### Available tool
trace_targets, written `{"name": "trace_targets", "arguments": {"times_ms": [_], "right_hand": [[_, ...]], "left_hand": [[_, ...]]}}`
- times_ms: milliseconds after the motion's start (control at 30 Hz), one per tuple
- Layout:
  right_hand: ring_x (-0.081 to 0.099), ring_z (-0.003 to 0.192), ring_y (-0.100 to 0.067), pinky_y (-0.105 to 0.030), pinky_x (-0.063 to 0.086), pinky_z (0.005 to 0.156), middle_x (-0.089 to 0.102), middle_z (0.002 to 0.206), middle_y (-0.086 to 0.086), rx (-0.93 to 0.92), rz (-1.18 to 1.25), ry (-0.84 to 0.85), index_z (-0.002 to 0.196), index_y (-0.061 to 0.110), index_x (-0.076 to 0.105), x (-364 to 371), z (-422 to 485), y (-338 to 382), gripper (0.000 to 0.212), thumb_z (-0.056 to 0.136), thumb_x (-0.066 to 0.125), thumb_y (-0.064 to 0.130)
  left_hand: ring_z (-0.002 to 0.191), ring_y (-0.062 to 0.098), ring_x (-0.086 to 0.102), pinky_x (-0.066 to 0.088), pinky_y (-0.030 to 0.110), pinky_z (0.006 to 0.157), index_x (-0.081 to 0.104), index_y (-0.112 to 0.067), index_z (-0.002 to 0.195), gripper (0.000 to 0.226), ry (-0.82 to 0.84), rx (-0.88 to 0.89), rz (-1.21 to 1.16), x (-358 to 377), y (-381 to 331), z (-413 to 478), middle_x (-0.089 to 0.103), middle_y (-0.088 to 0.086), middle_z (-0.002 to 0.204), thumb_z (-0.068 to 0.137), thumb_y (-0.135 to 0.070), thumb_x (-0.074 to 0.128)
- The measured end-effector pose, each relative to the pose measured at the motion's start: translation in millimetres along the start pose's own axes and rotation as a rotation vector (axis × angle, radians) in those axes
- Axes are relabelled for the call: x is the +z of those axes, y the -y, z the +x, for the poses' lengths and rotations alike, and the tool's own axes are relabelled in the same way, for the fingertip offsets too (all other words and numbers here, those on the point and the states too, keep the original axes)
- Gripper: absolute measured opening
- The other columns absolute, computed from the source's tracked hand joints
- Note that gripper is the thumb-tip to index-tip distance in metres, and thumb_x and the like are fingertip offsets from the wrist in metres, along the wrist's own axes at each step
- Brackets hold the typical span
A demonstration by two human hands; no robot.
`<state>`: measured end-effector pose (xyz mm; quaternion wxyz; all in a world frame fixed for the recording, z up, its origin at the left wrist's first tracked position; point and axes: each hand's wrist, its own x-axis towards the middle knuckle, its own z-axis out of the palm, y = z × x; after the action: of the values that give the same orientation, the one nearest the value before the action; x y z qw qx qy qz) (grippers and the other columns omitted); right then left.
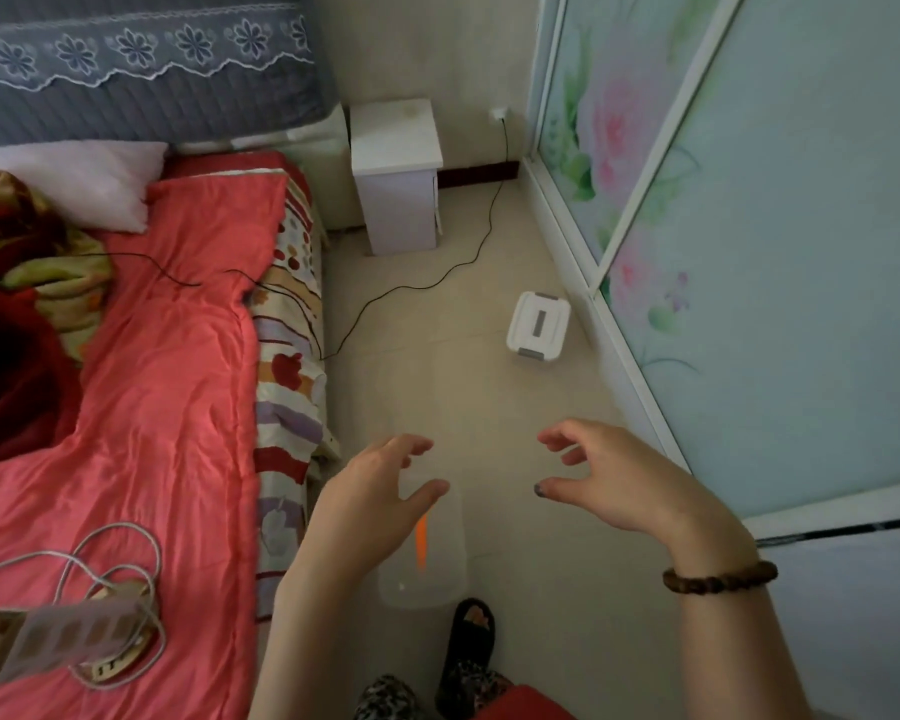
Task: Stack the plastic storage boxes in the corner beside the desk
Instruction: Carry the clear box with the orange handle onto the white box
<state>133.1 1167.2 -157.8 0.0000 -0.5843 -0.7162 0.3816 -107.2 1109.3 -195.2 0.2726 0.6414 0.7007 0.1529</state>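
Hovering above the tiled floor (pixel 541 511), both hands are held out with palms down and nothing in them. The left hand (pixel 380 491) has its fingers spread and loosely curved, the thumb apart from them. The right hand (pixel 619 480) is shaped much the same, thumb and fingers bent toward each other with a wide gap between, and a brown beaded bracelet (pixel 718 576) sits on its wrist.

Directly beneath the left hand lies a clear plastic storage box (pixel 437 579) on the floor, with an orange strip showing through it. The thumb overlaps its far edge in the view, but whether it touches the box cannot be told. A foot in a dark slipper (pixel 471 646) stands just behind that box.

Well beyond the right hand, a second storage box with a white lid (pixel 539 327) and grey clasps sits on the floor close to the flower-patterned sliding door (pixel 749 252). Farther off still, a white bedside cabinet (pixel 398 163) stands against the wall, and a black cable (pixel 427 288) trails across the floor from a wall socket.

Left of the left hand is a bed with a red quilt (pixel 178 356); a power strip (pixel 63 636) with its coiled cord rests on it.
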Motion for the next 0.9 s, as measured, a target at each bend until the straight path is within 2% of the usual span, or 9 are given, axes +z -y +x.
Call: {"name": "trace_targets", "arguments": {"times_ms": [200, 400, 600, 667, 900], "right_hand": [[0.055, 0.108, -0.004, -0.027, 0.046, 0.09, 0.056, 0.126, 0.014, 0.052, 0.037, -0.023, 0.13, 0.028, 0.052, -5, 26, -15, 0.053, 0.082, 0.073, 0.036], [0.055, 0.109, -0.003, -0.027, 0.046, 0.092, 0.056, 0.127, 0.013, 0.076, 0.047, 0.041, 0.13, 0.028, 0.052, 16, 50, -21, 0.054, 0.081, 0.073, 0.036], [0.055, 0.107, -0.002, -0.021, 0.042, 0.085, 0.057, 0.123, 0.013, 0.078, 0.056, 0.05, 0.129, 0.026, 0.054, 44, 83, -23, 0.05, 0.084, 0.071, 0.034], [0.056, 0.106, -0.002, -0.02, 0.041, 0.084, 0.058, 0.122, 0.012, 0.079, 0.083, 0.056, 0.128, 0.025, 0.055, 57, 97, -23, 0.048, 0.084, 0.071, 0.033], [0.054, 0.111, 0.002, -0.018, 0.041, 0.094, 0.057, 0.121, 0.013, 0.033, 0.149, 0.02, 0.126, 0.024, 0.056, 136, 154, -33, 0.044, 0.085, 0.07, 0.031]], "left_hand": [[0.102, -0.002, 0.053, 0.049, 0.03, 0.086, 0.053, -0.035, 0.125, 0.045, 0.035, -0.017, -0.023, 5, 11, 32, 0.056, -0.02, 0.116, 0.083, -0.051, 0.06], [0.103, -0.004, 0.054, 0.051, 0.037, 0.087, 0.053, -0.04, 0.119, 0.041, 0.08, -0.059, -0.098, 19, 38, 49, 0.056, -0.024, 0.112, 0.081, -0.05, 0.063], [0.101, -0.008, 0.052, 0.048, 0.026, 0.082, 0.054, -0.041, 0.119, 0.04, 0.089, -0.136, -0.152, 31, 76, 60, 0.054, -0.026, 0.111, 0.081, -0.05, 0.063], [0.102, -0.008, 0.053, 0.049, 0.027, 0.082, 0.054, -0.04, 0.118, 0.039, 0.084, -0.159, -0.183, 38, 89, 61, 0.054, -0.026, 0.11, 0.082, -0.047, 0.064], [0.101, -0.006, 0.052, 0.044, 0.023, 0.078, 0.056, -0.037, 0.117, 0.038, 0.049, -0.344, -0.262, 85, 150, 68, 0.055, -0.023, 0.11, 0.081, -0.041, 0.067]]}}
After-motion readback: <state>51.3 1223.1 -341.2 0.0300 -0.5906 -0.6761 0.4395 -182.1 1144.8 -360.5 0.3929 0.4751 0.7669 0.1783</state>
